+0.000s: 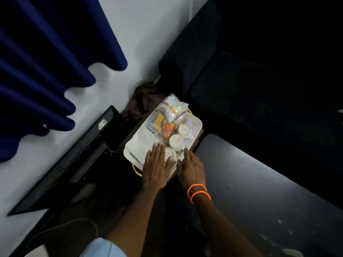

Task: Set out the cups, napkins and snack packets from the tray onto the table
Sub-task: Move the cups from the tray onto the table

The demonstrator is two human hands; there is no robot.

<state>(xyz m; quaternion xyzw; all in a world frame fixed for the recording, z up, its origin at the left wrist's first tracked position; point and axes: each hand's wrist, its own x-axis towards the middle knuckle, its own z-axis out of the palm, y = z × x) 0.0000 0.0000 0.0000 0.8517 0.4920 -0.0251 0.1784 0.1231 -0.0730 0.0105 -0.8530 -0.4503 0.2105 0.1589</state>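
Observation:
A white tray sits on a small dark stand. It holds three white cups: the near cup, the middle cup and the far cup. Folded white napkins cover its left side. Several clear and orange snack packets are piled at its far end. My left hand lies flat with fingers spread over the tray's near edge, its thumb beside the near cup. My right hand, with orange bead bracelets on the wrist, reaches to that cup's right side, fingers apart. Neither hand holds anything.
A dark glossy table stretches to the right of the tray. A dark sofa stands behind. A black flat screen leans against the white wall at left, under a blue curtain. A brown cloth lies beyond the tray.

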